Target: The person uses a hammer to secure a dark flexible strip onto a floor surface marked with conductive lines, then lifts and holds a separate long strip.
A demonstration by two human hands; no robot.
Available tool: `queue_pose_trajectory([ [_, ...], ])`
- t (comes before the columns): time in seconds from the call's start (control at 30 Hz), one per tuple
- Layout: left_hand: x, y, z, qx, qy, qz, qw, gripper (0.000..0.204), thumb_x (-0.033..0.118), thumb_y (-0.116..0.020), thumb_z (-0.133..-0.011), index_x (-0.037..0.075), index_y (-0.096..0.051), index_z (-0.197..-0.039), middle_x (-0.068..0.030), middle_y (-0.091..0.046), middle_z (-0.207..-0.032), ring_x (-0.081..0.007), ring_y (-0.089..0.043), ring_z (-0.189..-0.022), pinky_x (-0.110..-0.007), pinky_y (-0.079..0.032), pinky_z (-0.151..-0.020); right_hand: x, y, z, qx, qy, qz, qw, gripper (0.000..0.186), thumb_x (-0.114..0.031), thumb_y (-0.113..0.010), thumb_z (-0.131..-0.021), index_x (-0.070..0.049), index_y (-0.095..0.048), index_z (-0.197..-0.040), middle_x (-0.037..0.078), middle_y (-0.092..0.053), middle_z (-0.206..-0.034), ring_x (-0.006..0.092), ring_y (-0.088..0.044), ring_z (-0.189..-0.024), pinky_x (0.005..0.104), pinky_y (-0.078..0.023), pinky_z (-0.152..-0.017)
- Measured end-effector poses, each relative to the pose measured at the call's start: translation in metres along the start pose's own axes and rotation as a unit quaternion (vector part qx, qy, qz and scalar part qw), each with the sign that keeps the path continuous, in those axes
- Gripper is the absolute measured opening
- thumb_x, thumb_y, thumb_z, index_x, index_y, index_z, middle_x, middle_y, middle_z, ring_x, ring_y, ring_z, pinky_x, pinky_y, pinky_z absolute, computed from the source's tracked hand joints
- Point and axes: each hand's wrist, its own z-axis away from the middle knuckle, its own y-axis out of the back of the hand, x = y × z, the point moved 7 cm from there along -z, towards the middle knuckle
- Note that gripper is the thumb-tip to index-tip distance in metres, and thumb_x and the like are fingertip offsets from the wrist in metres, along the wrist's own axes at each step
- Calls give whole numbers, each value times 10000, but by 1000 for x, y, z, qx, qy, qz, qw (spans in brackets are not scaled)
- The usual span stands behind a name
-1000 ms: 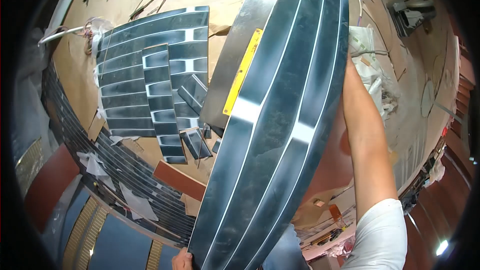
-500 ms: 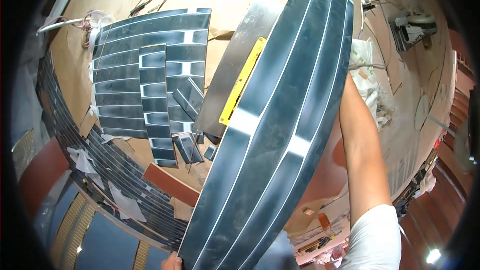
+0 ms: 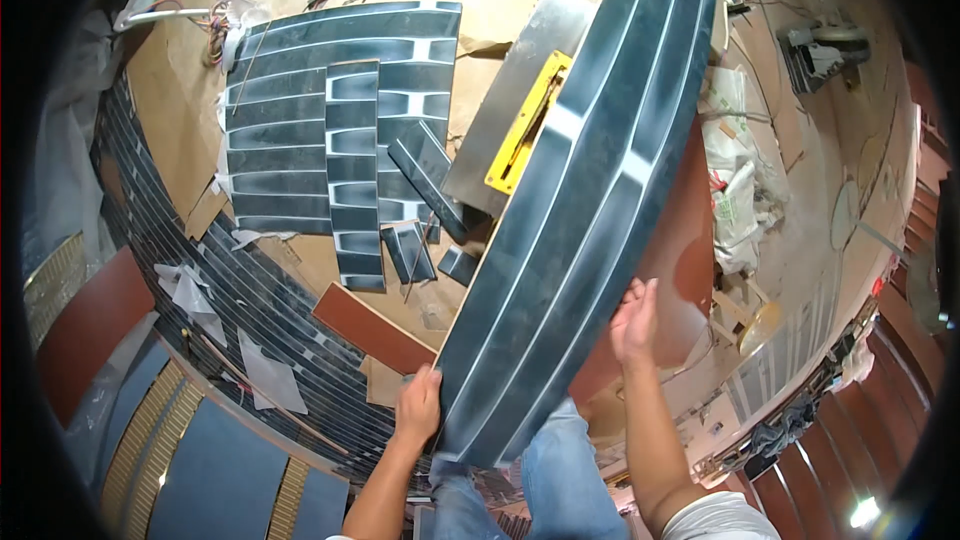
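A long dark blue-grey panel (image 3: 560, 210) with white lines and pale patches runs slantwise across the middle of the head view. My left hand (image 3: 418, 408) is closed on its lower left edge, fingers partly hidden by the panel. Beside its right edge is my right hand (image 3: 633, 322), fingers stretched out and a little apart. Whether it touches the edge I cannot tell. Under the panel's left side lies a grey metal plate (image 3: 490, 155) with a yellow slotted insert (image 3: 515, 145), partly covered.
To the left, a similar large panel (image 3: 290, 120) carries a narrow strip (image 3: 355, 170). Several small dark offcuts (image 3: 408, 252) lie near it, with a reddish-brown board (image 3: 375, 328) below. White plastic bags (image 3: 735, 180) and a reddish-brown panel (image 3: 680, 260) are at the right. A tool (image 3: 825, 60) stands far right.
The panel has shifted nearer my body, its lower end now in view. My right hand has come down along the right edge and shows open; my left hand appears higher in the picture.
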Motion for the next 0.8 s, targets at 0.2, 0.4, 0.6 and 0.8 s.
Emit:
queue_pose_trajectory([
  [0.2,-26,-35,-43,-29,34,44,998,430,414,-476,-1034,7,-583,-943,-299,-617,-916,-504,-572,-894,-490,-460,-764,36,-42,35,67,45,140,987,242,-153,-640,-982,3,-589,-1160,41,-645,-1065,134,-607,-986,293,-485,-893],
  [0.4,-69,-47,-55,-70,31,118,990,518,489,-588,-971,-28,-613,-969,-252,-647,-892,-386,-634,-868,-443,-474,-791,50,-24,4,50,83,203,974,269,-196,-694,-957,14,-600,-1096,62,-668,-1006,130,-617,-874,295,-511,-788],
  [0.6,-71,-45,-54,-26,17,81,996,497,472,-571,-972,-21,-621,-945,-283,-639,-923,-451,-607,-881,-471,-460,-796,54,-21,-2,73,113,227,965,244,-198,-691,-960,13,-615,-1056,56,-667,-955,127,-614,-823,292,-513,-749],
  [0.8,-70,-52,-66,-14,3,88,996,489,465,-560,-977,-20,-622,-949,-294,-640,-919,-461,-618,-907,-494,-458,-801,47,-26,-13,64,111,222,967,242,-207,-693,-962,16,-629,-1032,46,-672,-920,123,-614,-802,289,-514,-736],
])
